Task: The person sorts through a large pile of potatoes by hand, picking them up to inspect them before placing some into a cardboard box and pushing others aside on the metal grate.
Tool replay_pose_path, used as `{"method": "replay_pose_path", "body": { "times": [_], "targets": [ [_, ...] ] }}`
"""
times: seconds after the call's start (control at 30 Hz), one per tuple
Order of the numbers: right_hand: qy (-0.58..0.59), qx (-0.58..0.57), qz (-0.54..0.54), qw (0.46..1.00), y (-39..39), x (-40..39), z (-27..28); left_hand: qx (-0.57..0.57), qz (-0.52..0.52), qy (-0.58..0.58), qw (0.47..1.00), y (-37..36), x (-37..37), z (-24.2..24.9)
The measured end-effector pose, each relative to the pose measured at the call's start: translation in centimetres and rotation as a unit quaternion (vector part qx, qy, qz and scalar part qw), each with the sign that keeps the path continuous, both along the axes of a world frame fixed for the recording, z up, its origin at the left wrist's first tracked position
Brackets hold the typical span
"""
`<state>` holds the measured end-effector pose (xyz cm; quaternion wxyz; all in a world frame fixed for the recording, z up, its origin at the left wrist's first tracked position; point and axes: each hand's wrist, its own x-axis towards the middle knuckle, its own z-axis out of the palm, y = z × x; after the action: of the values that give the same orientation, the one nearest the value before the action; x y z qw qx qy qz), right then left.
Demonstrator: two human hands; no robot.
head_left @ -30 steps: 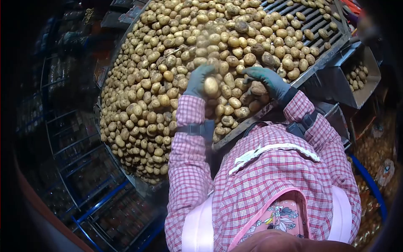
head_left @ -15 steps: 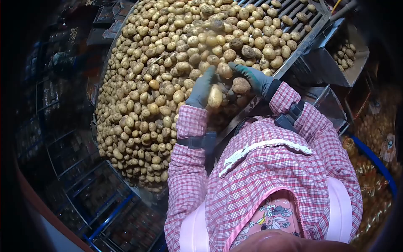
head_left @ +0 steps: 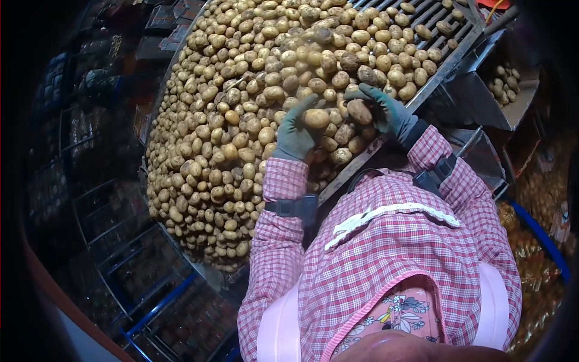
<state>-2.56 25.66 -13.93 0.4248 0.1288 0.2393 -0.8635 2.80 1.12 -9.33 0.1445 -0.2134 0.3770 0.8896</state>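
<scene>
A large heap of potatoes (head_left: 223,127) covers the sorting table. My left hand (head_left: 297,130), in a grey-green glove, curls around a pale potato (head_left: 315,118) at the near side of the heap. To its right, my right hand (head_left: 389,113), gloved the same way, has its fingers bent over a browner potato (head_left: 359,112). The two hands are apart, palms facing each other, with several potatoes (head_left: 341,134) lying between and below them.
A metal edge (head_left: 350,171) runs along the near side of the heap. Slatted bars (head_left: 422,27) lie at the top right. Right of them stands a metal bin (head_left: 518,108) with potatoes inside. A blue hose (head_left: 543,238) curves at the far right.
Both hands have moved slightly apart. The left now holds a pale potato between thumb and fingers, and the right has closed around a brown one. The view has shifted a little.
</scene>
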Motion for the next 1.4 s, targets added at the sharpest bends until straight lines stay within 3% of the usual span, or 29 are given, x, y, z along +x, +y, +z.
{"method": "replay_pose_path", "body": {
  "times": [0.07,0.17,0.27,0.3,0.33,0.37,0.43,0.47,0.5,0.53,0.57,0.63,0.67,0.73,0.8,0.83,0.87,0.93,0.97,1.0,1.1,1.13,1.2,1.27,1.3,1.33,1.37,1.4],
  "targets": [
    [-0.019,0.004,0.048,0.999,-0.5,0.9,0.8,0.035,-0.006,0.0,0.999,0.1,0.0,-0.4],
    [-0.044,-0.013,0.073,0.996,-1.8,1.6,-0.3,-0.039,-0.049,0.062,0.996,2.6,0.0,1.2],
    [0.221,0.101,0.065,0.968,-1.1,3.0,-3.8,-0.171,-0.084,0.068,0.979,5.0,-0.1,1.1],
    [0.231,0.081,0.071,0.967,-0.7,2.9,-2.2,-0.246,-0.126,0.063,0.959,5.7,-0.1,2.2],
    [0.241,0.061,0.077,0.966,-0.4,2.8,-0.6,-0.318,-0.169,0.06,0.931,6.4,-0.2,2.8],
    [0.123,-0.137,0.141,0.973,0.0,2.3,-0.8,-0.449,-0.204,0.192,0.849,6.6,0.2,0.8],
    [-0.027,-0.242,0.169,0.955,1.3,2.0,-1.6,-0.461,-0.198,0.256,0.826,8.9,0.6,3.5],
    [0.145,-0.186,0.125,0.964,2.7,3.0,-1.1,-0.579,-0.226,0.312,0.719,9.3,-0.2,2.3],
    [0.326,-0.074,0.068,0.94,4.1,4.1,-0.6,-0.684,-0.23,0.358,0.593,9.7,-1.1,1.1],
    [0.45,0.046,0.0,0.892,5.6,5.2,0.0,-0.653,-0.238,0.364,0.619,10.8,-1.2,1.6],
    [0.326,0.024,0.035,0.944,7.3,5.3,-1.5,-0.622,-0.246,0.37,0.645,11.9,-1.4,2.1],
    [0.365,0.086,-0.034,0.926,11.0,7.2,-1.0,-0.548,-0.212,0.389,0.71,13.9,-2.0,0.1],
    [0.322,0.068,-0.048,0.943,13.5,7.1,0.6,-0.509,-0.231,0.341,0.756,15.0,-2.6,0.5],
    [0.245,0.071,-0.098,0.962,18.7,6.8,3.3,-0.46,-0.233,0.34,0.786,16.2,-3.5,1.1],
    [0.192,0.173,-0.188,0.948,25.1,7.2,5.4,-0.424,-0.256,0.298,0.816,16.2,-3.9,2.2],
    [0.131,0.239,-0.313,0.91,28.1,7.6,6.4,-0.415,-0.267,0.279,0.824,15.6,-4.0,1.9],
    [0.073,0.237,-0.347,0.905,35.6,8.4,2.8,-0.405,-0.272,0.269,0.83,14.9,-4.3,1.4],
    [0.086,0.457,-0.498,0.732,42.9,8.8,4.0,-0.397,-0.275,0.241,0.842,12.6,-4.3,-0.1],
    [0.131,0.554,-0.452,0.687,44.5,9.3,6.9,-0.396,-0.259,0.241,0.847,11.1,-4.3,-1.3],
    [0.156,0.543,-0.42,0.71,50.1,9.8,5.5,-0.395,-0.233,0.228,0.859,10.3,-4.2,-0.9],
    [0.198,0.804,-0.253,0.501,61.1,8.0,0.8,-0.42,-0.127,0.144,0.887,5.3,-4.4,-1.3],
    [0.193,0.809,-0.251,0.495,59.7,6.0,0.9,-0.425,-0.088,0.119,0.893,3.6,-4.5,-0.7],
    [0.256,0.672,-0.287,0.633,48.4,2.2,1.3,-0.417,0.006,0.082,0.905,0.2,-4.5,-0.7],
    [0.334,0.475,-0.225,0.782,36.3,-1.0,1.1,-0.454,0.054,0.042,0.888,-3.8,-4.1,-0.7],
    [0.373,0.4,-0.158,0.822,30.6,-2.5,0.2,-0.469,0.071,0.022,0.88,-6.2,-3.6,-1.3],
    [0.297,0.41,-0.134,0.852,22.1,-3.1,4.6,-0.469,0.097,0.037,0.877,-7.1,-2.9,-0.9],
    [0.256,0.446,-0.081,0.854,16.5,-3.9,6.0,-0.488,0.111,0.017,0.866,-8.3,-2.1,-0.9],
    [0.273,0.394,-0.064,0.875,12.9,-4.9,5.0,-0.506,0.126,-0.004,0.853,-9.2,-1.2,-0.9]
  ]
}}
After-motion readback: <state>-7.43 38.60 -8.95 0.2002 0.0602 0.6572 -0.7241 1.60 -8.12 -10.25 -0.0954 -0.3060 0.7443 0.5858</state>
